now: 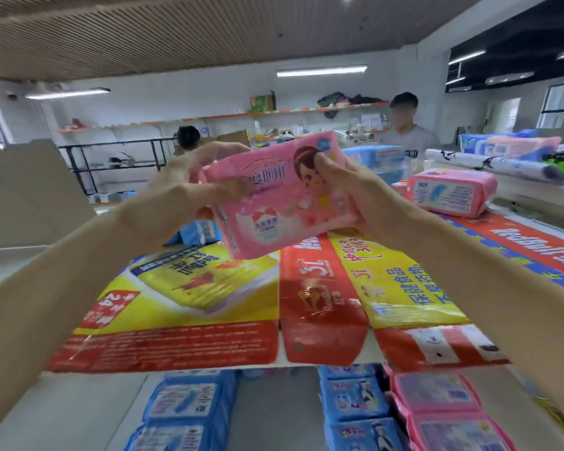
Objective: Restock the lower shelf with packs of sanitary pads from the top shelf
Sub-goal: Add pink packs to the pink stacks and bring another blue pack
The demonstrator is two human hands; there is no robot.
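— Fluorescent tubes and a slatted ceiling overhead, white walls with orange-edged shelving at the back; what can't you make out from where you stand?

— Plenty. Two people stand beyond the shelf, one with the face blurred, the other mostly hidden behind my left hand (189,193). That hand is smeared by motion, so I can't count its fingers, though its thumb and fingers are clearly pinched on the left end of the pink plastic pack of sanitary pads with a cartoon girl's face (274,196). My right hand (349,196) covers the pack's right end, thumb pressed on the front over the girl's cheek, fingers curled behind and out of sight. The print on the pack is too soft to read.

— And how does the pack lie?

— Lifted clear above the top shelf lined with flattened red and yellow printed cardboard (209,340), held between both hands. Its long axis runs left to right, tilted so the right end sits higher, printed face turned toward me.

— What else is near?

— A second pink pack with a blue-and-white label (450,192) lies on the top shelf, off to the right. Below the shelf's front edge, the lower shelf (267,415) carries blue packs (189,408) and pink packs (437,398), cut off by the bottom of the view.
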